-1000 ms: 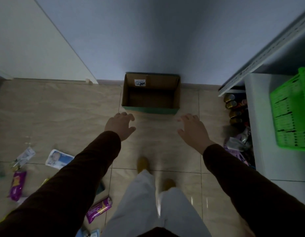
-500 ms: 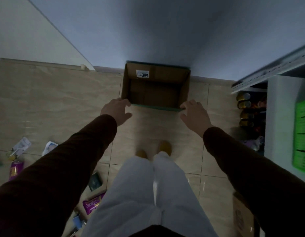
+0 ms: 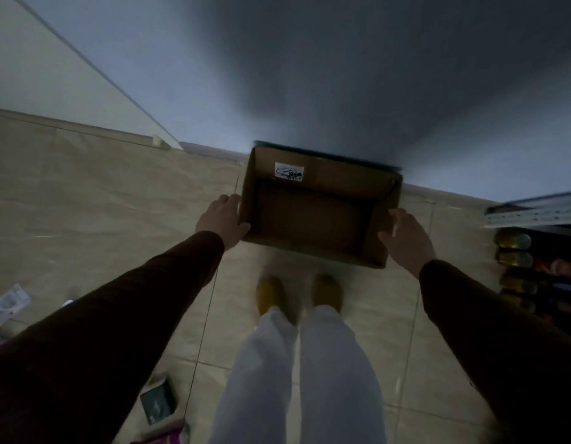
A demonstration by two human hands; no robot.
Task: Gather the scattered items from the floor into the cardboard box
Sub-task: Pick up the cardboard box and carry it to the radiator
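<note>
the open cardboard box sits on the tiled floor against the wall, just ahead of the person's feet, and looks empty inside; the left hand clasps its left wall, the right hand its right wall, each grip closed on cardboard; nothing gathered yet, by my reading; a dark packet and a pale wrapper lie on the floor at left, well apart from the box.

Matt brown cardboard box on glossy, smooth tiled floor
</note>
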